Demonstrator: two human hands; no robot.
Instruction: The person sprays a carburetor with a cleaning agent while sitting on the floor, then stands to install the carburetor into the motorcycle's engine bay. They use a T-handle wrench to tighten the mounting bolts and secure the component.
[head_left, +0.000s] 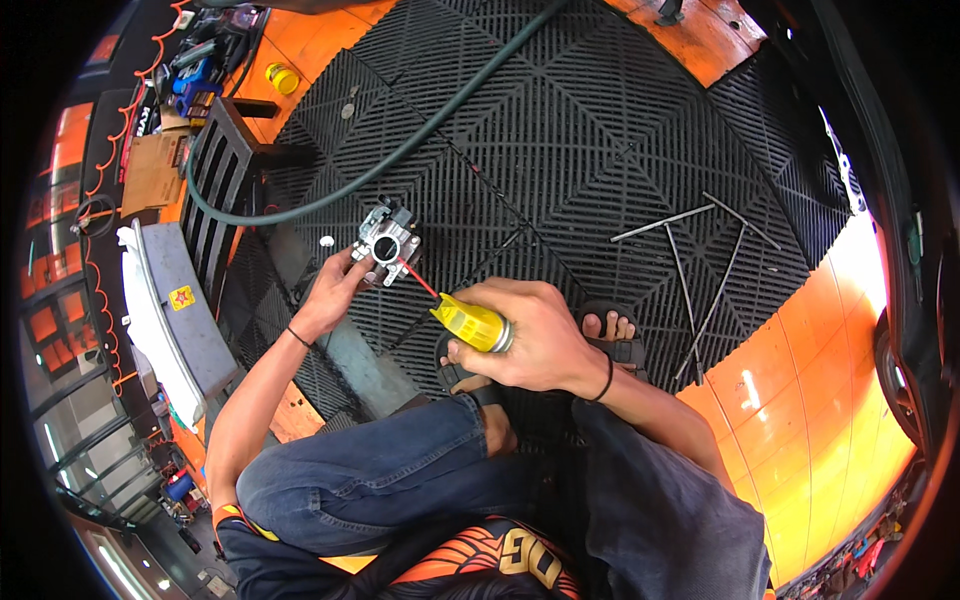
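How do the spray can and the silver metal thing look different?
The spray can has a bright yellow top, while the metal thing is mostly silver-grey. The spray can has a thin red straw sticking out, but the metal thing has a round opening. Both are being held.

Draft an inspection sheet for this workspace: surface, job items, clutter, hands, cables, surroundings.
Surface: black slatted floor mat; orange tiles beyond its edge.
Job items: metal throttle body; yellow-topped spray can with red straw.
Clutter: two T-handle wrenches on the mat; cardboard box at left.
Hands: left hand grips the throttle body; right hand holds the can, straw tip by the bore, contact unclear.
Cables: electrical near the hands, nothing seen; dark green hose arcs over the mat.
Surroundings: black slatted bench and grey-and-white panel at left; co-workers, nothing seen.
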